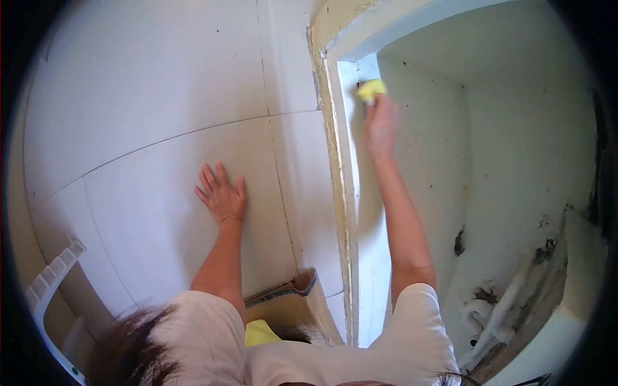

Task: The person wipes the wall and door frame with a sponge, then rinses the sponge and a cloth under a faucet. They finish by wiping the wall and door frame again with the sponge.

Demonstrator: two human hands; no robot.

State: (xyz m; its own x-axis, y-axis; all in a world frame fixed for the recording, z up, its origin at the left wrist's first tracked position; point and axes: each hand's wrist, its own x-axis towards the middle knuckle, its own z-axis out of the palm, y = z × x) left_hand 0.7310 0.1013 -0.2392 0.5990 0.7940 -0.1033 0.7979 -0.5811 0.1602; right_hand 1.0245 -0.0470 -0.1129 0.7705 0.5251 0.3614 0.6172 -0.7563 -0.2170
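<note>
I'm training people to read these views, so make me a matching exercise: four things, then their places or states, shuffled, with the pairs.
Column one
1. Left hand
2. Right hand
3. Cardboard box
4. White piping

Column two
A. At the picture's bottom centre, partly hidden by the shirt
B. Holding a yellow item
C. In the recess, lower right
D. Fingers spread over pale tiles

Pairs: 1-D, 2-B, 3-A, 4-C

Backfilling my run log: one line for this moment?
left hand: spread on white tiles; right hand: gripping blurred yellow item; location: recess frame
</note>
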